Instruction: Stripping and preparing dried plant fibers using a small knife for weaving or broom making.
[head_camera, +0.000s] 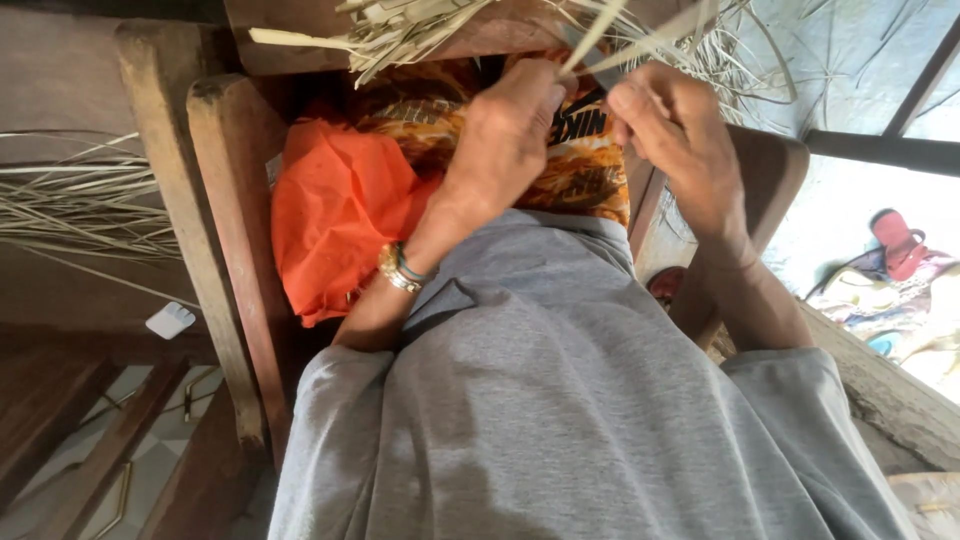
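While the person sits in a wooden chair (215, 250) and looks down over a grey shirt (560, 400), both hands meet near the top of the view around pale dried leaf strips (600, 30). The left hand (505, 135), with a gold watch (398, 268) on its wrist, is closed in a pinch, thumb and fingers gripping 1 strip that rises up out of the frame. The right hand (675, 130) is curled shut beside it, nearly touching, and appears to grip a second strip together with what may be a thin blade, though the fingers hide too much to be sure. More strips lie tangled above the hands (400, 35), and a loose bundle (80, 200) fans out well apart at the left edge. An orange cloth (340, 215) rests on the lap beneath the hands.

My reading is that the step in hand is splitting or trimming a single strip held taut between the 2 hands. The next move would call for steady tension from the left pinch and a straight, even pull from the right, so the strip runs along its length without tearing off to one side.
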